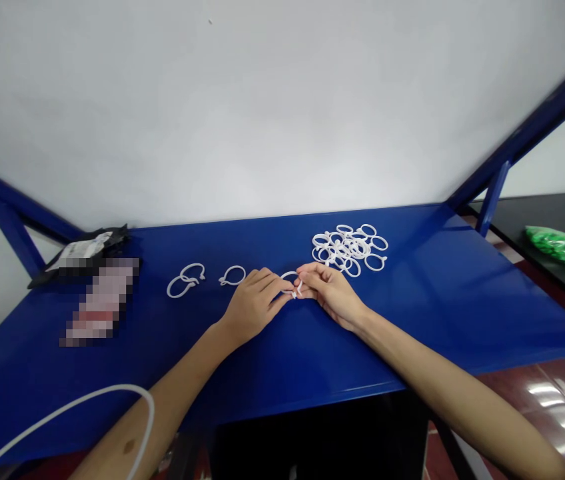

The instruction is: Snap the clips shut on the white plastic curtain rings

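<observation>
Between my two hands is a white plastic ring [289, 274], with its two ends near my fingertips. My left hand [254, 303] pinches it from the left side, and my right hand [330, 293] grips it from the right. Fingers hide parts of the ring. Just left of my left hand lies a white ring [233, 275] on the blue table. Farther left are two opened rings [181, 287] that overlap. Behind my right hand is a pile of several white rings [347, 248].
A black plastic package [82, 253] with a white label lies at the table's left, beside a pixelated item [102, 300]. A white cable [77, 400] loops across the lower left. At far right, a bag of green things [562, 248] rests on a black surface [552, 210].
</observation>
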`<state>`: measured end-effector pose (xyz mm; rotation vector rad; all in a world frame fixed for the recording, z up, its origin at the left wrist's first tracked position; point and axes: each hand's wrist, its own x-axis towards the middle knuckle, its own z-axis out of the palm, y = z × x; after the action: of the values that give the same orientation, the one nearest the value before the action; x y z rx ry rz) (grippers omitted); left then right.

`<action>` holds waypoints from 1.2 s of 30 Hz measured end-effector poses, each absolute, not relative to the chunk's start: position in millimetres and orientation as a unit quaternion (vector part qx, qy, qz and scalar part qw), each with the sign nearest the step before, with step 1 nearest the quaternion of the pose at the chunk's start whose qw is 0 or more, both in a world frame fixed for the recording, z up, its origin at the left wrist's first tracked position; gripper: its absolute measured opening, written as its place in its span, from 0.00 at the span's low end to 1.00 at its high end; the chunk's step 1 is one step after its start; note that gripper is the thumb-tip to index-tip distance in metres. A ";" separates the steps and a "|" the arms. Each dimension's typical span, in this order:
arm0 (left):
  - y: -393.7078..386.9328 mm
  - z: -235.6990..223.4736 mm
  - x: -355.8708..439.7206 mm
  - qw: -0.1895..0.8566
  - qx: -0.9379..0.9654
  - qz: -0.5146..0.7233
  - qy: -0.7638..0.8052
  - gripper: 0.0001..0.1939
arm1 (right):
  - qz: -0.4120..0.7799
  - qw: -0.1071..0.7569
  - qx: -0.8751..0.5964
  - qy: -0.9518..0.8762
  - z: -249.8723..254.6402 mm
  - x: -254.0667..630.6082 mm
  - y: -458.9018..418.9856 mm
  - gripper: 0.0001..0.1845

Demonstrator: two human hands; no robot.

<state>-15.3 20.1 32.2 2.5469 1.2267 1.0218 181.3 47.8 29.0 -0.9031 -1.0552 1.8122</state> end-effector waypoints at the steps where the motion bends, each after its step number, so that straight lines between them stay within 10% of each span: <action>1: 20.2 32.5 -15.4 0.077 0.832 0.355 0.419 0.08 | 0.714 0.412 -0.362 -0.435 29.2 181.5 47.9 0.16; 8: 19.5 44.2 -16.4 0.179 0.691 0.441 0.545 0.06 | 0.466 0.404 -0.407 -0.674 37.3 182.4 37.2 0.11; 20: 13.4 44.1 -8.2 0.230 0.694 0.451 0.512 0.03 | 0.409 0.421 -0.367 -0.722 33.9 180.9 34.4 0.08; 36: 25.4 50.8 -40.0 -0.083 0.801 0.255 0.535 0.17 | 0.053 0.402 -0.448 -0.797 49.8 210.2 48.3 0.10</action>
<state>-40.0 25.4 50.8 2.6603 1.7750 0.8468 210.2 48.3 49.8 -1.1333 -2.0141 0.1332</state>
